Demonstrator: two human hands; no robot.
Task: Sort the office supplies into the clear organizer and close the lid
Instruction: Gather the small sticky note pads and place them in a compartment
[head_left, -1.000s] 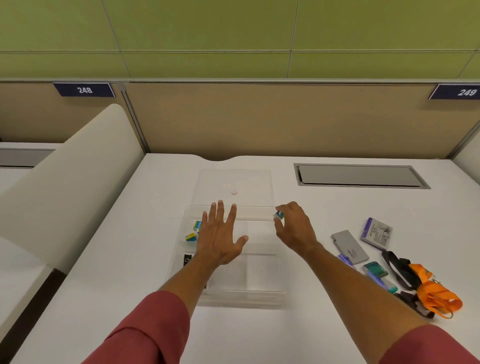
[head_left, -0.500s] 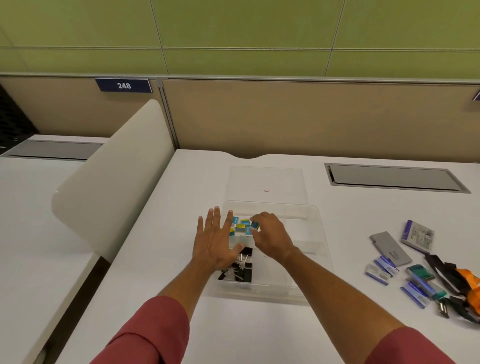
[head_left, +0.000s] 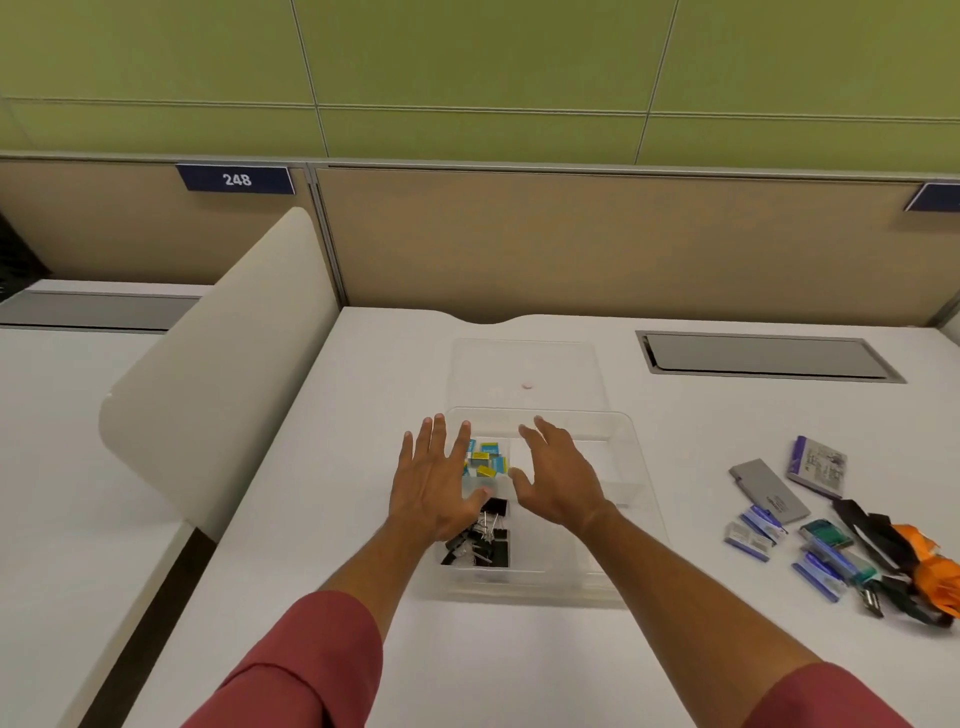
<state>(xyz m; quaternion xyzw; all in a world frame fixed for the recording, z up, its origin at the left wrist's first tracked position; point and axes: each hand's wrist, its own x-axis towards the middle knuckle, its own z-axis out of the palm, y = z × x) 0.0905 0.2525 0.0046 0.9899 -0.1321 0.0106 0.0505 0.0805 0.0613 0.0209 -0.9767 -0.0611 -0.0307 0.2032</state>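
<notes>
The clear organizer (head_left: 540, 582) sits on the white tabletop (head_left: 322, 519) at centre, its lid (head_left: 519, 364) lying open and flat at 12 o'clock of the tray. The long axis of tray and lid together runs 12 to 6, and the open side faces up.

The left hand (head_left: 434, 483) hovers over the tray's 9 o'clock edge, fingers straight and spread, holding nothing. The right hand (head_left: 558, 478) is over the tray's middle, fingers loosely spread, also holding nothing.

Small blue and yellow boxes (head_left: 485, 460) lie in the compartment at 11 o'clock; black binder clips (head_left: 480, 540) fill the one at 7 o'clock.

Unsorted supplies remain well apart at 3 o'clock: a grey case (head_left: 769, 491), small blue packs (head_left: 753, 532) and an orange lanyard (head_left: 935, 566).

Risks, as judged:
- A forearm crossing the light tray could shift it.
- The lanyard's straps lie tangled among the packs, so lifting one may drag others.
- The clips stand piled and could foul the lid.
</notes>
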